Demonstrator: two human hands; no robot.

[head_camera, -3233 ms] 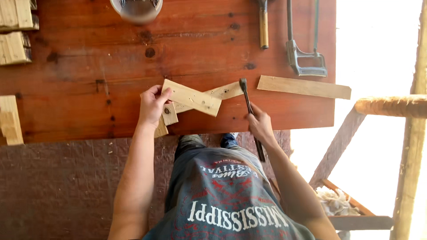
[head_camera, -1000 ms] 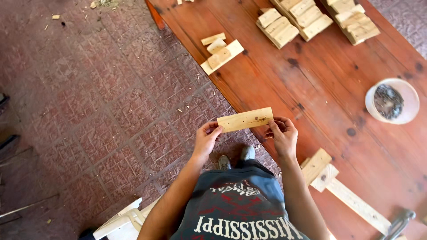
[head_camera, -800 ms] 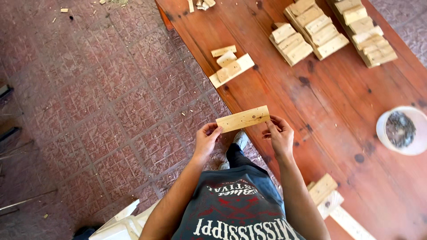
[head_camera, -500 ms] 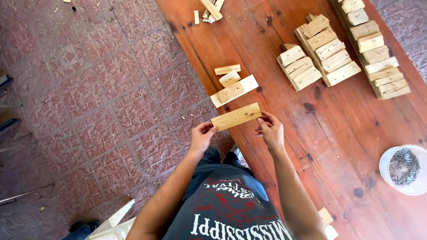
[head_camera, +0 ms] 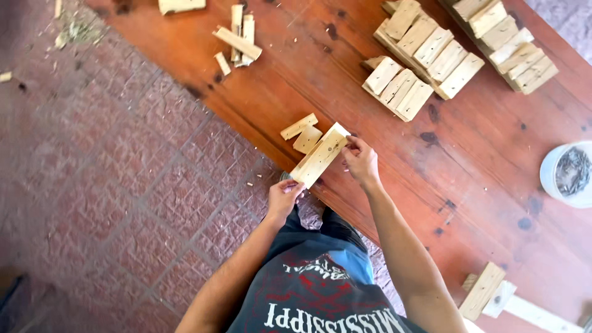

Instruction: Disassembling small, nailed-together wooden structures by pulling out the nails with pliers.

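I am holding a short, pale, flat rectangular pine slat (head_camera: 319,158) between my two hands, over the near edge of the long reddish-brown wooden bench (head_camera: 382,154). My left hand (head_camera: 282,198) is pinching the slat's lower end with thumb and fingertips, out past the bench edge above the floor; my right hand (head_camera: 362,161) is pinching its upper end over the bench top. The slat is running slantwise, from about 7 o'clock up to 1 o'clock.

Just beside the slat at 11 o'clock, two small pale wood offcuts (head_camera: 301,132) are lying on the bench, close to or touching it; I cannot tell which. Farther out at 11 o'clock, near the far corner, a loose scatter of thin pale wood strips (head_camera: 237,38) is lying. At 1 o'clock from my right hand, well apart, a stack of short pale wooden blocks (head_camera: 398,86) is sitting in a neat row, with two longer rows of the same blocks (head_camera: 468,43) beyond it. At 3 o'clock, near the edge of view, a white round plastic tub of grey metal nails (head_camera: 568,176) is standing on the bench. At 5 o'clock, a joined piece of pale wooden boards (head_camera: 493,295) is resting on the bench. Under my left hand the reddish patterned paved floor (head_camera: 123,197) is showing.
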